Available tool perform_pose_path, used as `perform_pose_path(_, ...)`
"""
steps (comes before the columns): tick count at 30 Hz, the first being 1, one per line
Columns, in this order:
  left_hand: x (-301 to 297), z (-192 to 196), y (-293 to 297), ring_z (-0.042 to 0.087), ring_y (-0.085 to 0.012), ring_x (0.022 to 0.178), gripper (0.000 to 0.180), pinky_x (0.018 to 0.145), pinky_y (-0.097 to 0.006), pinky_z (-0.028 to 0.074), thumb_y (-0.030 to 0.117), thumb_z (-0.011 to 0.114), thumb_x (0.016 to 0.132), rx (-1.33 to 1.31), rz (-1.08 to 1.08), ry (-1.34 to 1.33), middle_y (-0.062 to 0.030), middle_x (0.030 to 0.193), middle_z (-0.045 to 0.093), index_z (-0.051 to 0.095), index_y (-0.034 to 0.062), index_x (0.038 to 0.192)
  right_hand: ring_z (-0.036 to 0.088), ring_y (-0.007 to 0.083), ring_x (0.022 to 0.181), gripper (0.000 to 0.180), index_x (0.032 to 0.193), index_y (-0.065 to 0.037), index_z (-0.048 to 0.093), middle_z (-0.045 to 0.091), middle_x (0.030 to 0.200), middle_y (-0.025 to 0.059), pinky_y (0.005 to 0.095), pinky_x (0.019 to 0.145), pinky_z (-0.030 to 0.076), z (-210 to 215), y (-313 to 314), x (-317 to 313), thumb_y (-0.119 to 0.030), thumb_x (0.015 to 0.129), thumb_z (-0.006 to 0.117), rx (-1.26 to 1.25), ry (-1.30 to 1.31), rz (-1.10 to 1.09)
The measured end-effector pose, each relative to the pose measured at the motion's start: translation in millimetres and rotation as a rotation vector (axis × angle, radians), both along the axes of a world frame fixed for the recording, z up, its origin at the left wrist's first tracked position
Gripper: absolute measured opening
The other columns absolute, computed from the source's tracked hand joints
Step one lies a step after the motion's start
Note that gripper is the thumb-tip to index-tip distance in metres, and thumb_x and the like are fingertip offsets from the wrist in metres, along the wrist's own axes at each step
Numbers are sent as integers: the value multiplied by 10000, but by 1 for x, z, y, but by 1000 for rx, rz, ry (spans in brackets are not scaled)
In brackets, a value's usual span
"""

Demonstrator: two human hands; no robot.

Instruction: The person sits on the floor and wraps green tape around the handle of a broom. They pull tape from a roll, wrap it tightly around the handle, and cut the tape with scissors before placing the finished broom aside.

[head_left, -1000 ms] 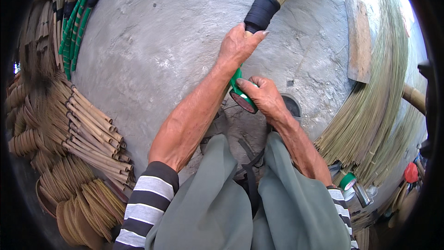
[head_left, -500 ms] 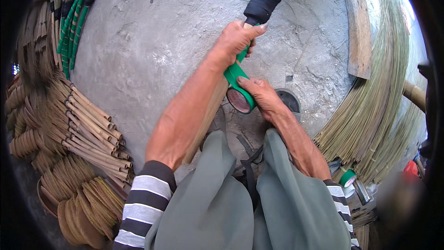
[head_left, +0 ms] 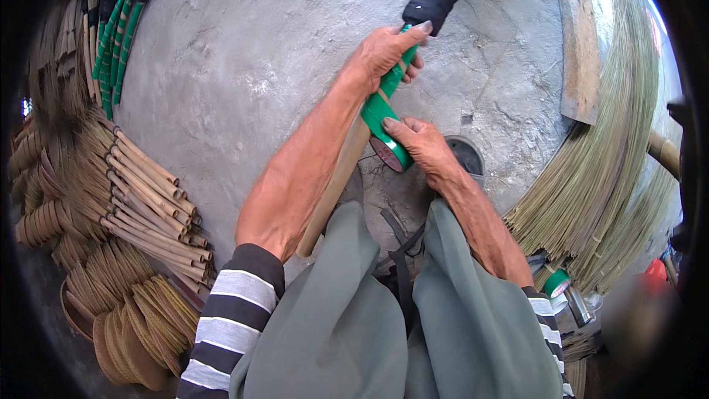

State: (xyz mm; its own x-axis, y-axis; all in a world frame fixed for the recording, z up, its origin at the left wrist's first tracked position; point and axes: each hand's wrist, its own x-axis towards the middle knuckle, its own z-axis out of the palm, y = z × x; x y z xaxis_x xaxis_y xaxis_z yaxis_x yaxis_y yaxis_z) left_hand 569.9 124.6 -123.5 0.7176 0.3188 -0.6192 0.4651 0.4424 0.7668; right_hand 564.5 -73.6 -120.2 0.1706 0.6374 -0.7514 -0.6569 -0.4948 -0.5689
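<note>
My left hand [head_left: 389, 57] is closed round the handle of a broom [head_left: 334, 191], just below the black band [head_left: 431, 1] at the base of its bristles. Green tape [head_left: 378, 109] winds in a slanting spiral down the upper handle, with thin strips of bare wood between the turns. In my right hand [head_left: 423, 147] is the roll of green tape [head_left: 391, 154], gripped at its edge with the thumb on top. A stretch of tape joins the roll to the handle. The lower handle is bare and slopes down between my forearm and knee.
Finished-looking brooms with green handles [head_left: 123, 48] stand at the far left. Below them lie bundled bamboo-handled brushes [head_left: 151, 199] and coiled braids [head_left: 140, 332]. On the right are a wooden board [head_left: 579, 55], long straw [head_left: 591, 199] and another tape roll [head_left: 557, 283]. A dark bucket [head_left: 467, 157] sits beyond my right wrist.
Another turn of green tape now shows on the handle below my left hand. The broom has shifted slightly up and right, and the tape roll has turned and moved a little right.
</note>
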Motion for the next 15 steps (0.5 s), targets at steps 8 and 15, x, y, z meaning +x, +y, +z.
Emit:
perform_pose_path(8, -4, -5, 0, 656, -161, 624, 529, 557, -354, 536, 540, 821, 925, -34, -55, 52, -89, 811, 700, 730, 33, 1045, 578, 75, 660, 440, 1011, -13, 755, 692, 805, 14, 269, 573, 435, -6, 1, -9, -452, 1049, 749, 20, 116, -28)
perform_pose_path(15, -6, -4, -9, 625, -153, 608, 589, 547, -318, 519, 605, 791, 940, 442, -112, 44, -60, 802, 665, 708, 52, 1124, 586, 77, 641, 465, 1015, -1, 762, 702, 800, 21, 274, 548, 428, -1, 0, -7, -466, 1034, 765, 8, 14, 12)
